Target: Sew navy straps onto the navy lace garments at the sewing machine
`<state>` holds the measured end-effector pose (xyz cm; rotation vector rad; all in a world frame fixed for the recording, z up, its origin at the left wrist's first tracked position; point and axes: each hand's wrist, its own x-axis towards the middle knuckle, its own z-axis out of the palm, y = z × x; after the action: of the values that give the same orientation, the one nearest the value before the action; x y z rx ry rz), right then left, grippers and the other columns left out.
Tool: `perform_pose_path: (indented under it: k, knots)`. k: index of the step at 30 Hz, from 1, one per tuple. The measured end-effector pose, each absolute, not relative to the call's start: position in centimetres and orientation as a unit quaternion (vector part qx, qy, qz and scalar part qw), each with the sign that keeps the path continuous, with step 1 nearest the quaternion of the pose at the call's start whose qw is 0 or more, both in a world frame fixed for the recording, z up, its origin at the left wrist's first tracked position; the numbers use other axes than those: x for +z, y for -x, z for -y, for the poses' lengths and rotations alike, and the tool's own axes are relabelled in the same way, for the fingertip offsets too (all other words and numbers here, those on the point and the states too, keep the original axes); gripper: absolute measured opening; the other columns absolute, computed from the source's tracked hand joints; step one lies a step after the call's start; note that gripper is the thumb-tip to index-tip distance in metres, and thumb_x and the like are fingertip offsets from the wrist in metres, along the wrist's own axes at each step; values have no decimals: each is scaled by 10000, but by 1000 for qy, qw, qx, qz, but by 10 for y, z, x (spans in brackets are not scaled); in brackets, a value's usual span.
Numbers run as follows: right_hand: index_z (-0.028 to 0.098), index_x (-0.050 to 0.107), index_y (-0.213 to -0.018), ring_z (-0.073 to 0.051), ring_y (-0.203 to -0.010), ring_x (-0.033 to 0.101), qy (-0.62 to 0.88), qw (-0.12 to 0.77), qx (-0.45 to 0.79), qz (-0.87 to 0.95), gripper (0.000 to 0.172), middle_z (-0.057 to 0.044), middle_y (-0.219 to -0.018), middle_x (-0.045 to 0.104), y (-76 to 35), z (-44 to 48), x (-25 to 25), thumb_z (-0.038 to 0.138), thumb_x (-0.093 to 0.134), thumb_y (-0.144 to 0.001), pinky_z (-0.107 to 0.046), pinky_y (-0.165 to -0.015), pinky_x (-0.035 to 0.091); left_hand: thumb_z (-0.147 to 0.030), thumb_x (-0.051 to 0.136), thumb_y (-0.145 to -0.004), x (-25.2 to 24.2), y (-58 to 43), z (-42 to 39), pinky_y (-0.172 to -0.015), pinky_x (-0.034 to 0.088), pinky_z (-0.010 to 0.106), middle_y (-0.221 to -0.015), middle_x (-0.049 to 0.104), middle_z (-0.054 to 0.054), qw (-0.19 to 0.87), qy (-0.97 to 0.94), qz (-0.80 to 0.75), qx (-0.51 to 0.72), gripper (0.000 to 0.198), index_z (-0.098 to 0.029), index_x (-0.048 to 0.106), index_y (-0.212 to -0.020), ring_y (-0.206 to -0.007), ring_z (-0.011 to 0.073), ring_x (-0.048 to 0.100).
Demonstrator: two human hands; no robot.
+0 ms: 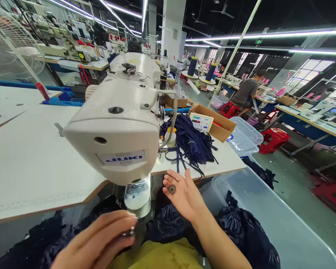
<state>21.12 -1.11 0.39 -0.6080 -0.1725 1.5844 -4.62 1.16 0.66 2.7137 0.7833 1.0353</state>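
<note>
At the lower left, my left hand [100, 237] is closed, thumb and fingers pinching a small shiny metal bobbin case [131, 231], partly hidden by the fingers. My right hand [183, 194] is turned palm up beside the machine's arm, fingers stretched and slightly curled. A dark round bobbin [171, 189] with a hole in its middle rests on those fingers. Between and above both hands stands a white JUKI sewing machine [114, 130]. Its lit lower arm end [137, 196] lies between my hands, touched by neither.
Navy straps [193, 142] lie heaped on the white table [44, 157], near a control panel [201, 122] and a cardboard box [222, 127]. Dark lace garments [240, 231] fill the space below, beside a clear plastic bin [280, 213]. A seated person [246, 91] works farther back.
</note>
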Motion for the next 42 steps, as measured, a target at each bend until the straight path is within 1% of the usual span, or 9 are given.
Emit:
perform_pose_path:
  k: [4,8,12,16,20,28,34,39,42]
  knots:
    - [175,647,-1009,-142,-887,626,254,642,715,113,530,-54,-959,633,-193,22,14,631,397,-910,-270,-862,479,-210,512,-915,11,-11,-2,-933,518,236,-1256,629,-3,22,-935,-175,309,331,-317,597,-1217,-1078,147,611]
    - [223,602,-1102,-174,-1102,579,301,625,695,189,566,-74,-1140,616,-183,36,15,683,344,-895,-302,-961,434,-142,349,-958,4,-31,-7,-951,503,318,-1339,572,68,-50,-944,-161,284,348,-216,637,-1139,-1148,191,566]
    - [269,578,-1188,-184,-1172,548,383,570,626,370,431,-59,-1252,601,-190,49,11,565,373,-950,-328,-968,428,-140,389,-951,5,-27,-6,-931,508,244,-1231,628,81,63,-929,-178,317,290,-200,592,-1149,-1102,148,601]
    - [285,633,-1135,-167,-1017,610,516,470,420,580,234,-16,-1103,672,-207,53,13,350,545,-928,-290,-915,434,-286,466,-948,8,-19,-3,-751,554,142,-1088,680,30,225,-871,-269,343,232,-240,529,-1167,-919,108,677]
    - [251,662,-932,-159,-806,584,565,412,305,647,127,-1,-842,634,-214,52,17,287,541,-920,-277,-742,434,-346,488,-936,7,-14,-1,-596,549,108,-1078,696,-18,269,-854,-305,325,260,-292,530,-1187,-759,87,693]
    - [233,571,-871,-141,-760,518,556,365,288,689,77,16,-783,550,-204,58,21,215,511,-915,-260,-700,402,-272,442,-961,1,-12,-1,-805,537,155,-1008,698,7,184,-885,-277,327,217,-227,540,-1149,-879,99,680]
    - [238,555,-848,-155,-762,511,475,304,288,774,109,12,-779,580,-204,64,21,146,500,-866,-269,-715,404,-161,452,-941,-13,-5,1,-967,493,241,-1215,624,78,102,-907,-265,312,359,-197,490,-1296,-1096,147,616]
    - [245,585,-942,-170,-784,524,566,327,247,716,237,-9,-817,594,-214,58,9,82,447,-839,-283,-729,413,-217,517,-923,-4,-15,1,-872,525,169,-1044,683,14,210,-855,-298,368,197,-221,599,-1102,-939,105,665]
    - [244,616,-874,-163,-748,523,496,298,288,763,246,7,-757,609,-212,58,4,65,473,-785,-277,-722,410,-211,548,-901,-3,-19,0,-818,535,164,-1019,682,5,282,-818,-307,395,145,-234,617,-1026,-927,106,664]
